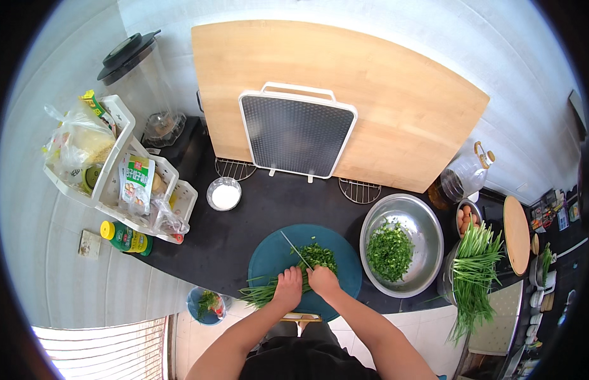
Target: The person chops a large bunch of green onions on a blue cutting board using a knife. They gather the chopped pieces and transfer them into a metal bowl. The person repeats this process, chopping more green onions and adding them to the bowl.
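A round teal cutting board (267,254) lies at the counter's front edge. My left hand (289,286) is closed over a bundle of long green chives (259,294), whose stalks stick out to its left. My right hand (323,280) grips a knife (294,249), the blade pointing away and to the left; its handle is hidden in the fist. Finely cut chives (319,254) are heaped to the right of the blade. Beside the board, a wide steel bowl (432,253) holds a mound of chopped chives (389,253).
At right, whole chives (473,269) spill from a metal pot, near eggs (466,218) and a jug (464,177). A glass bowl of white powder (224,194) sits behind the board. White stacked baskets (123,152) and a bottle (126,237) stand left; a waste bin (206,315) is below.
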`<move>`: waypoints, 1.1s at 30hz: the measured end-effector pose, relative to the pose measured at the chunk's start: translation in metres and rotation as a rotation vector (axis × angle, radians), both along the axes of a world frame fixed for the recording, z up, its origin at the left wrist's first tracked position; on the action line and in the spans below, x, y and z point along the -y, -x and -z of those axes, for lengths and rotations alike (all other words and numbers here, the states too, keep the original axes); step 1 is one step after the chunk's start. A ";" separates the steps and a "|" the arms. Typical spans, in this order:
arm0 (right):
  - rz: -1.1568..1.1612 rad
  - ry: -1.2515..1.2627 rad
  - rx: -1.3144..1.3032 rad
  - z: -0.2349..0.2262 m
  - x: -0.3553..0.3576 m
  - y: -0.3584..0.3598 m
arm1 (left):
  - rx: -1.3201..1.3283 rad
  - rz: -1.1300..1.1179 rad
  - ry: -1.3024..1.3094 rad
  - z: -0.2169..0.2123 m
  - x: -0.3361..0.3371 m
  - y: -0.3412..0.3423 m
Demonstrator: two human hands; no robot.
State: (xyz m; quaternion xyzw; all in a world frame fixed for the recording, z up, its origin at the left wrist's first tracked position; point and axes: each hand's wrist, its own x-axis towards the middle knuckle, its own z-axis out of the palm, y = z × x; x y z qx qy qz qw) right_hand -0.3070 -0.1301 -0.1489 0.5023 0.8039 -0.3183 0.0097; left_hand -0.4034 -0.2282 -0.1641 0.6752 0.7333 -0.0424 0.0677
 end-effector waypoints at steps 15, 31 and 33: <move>-0.036 0.062 0.093 -0.040 0.011 -0.064 | 0.058 -0.032 0.009 -0.002 -0.003 0.001; -0.084 -0.037 0.096 0.002 0.012 0.008 | 0.042 -0.012 0.026 0.002 -0.001 0.003; -0.036 -0.020 0.066 -0.003 0.006 0.008 | 0.025 -0.018 -0.009 0.001 0.000 0.002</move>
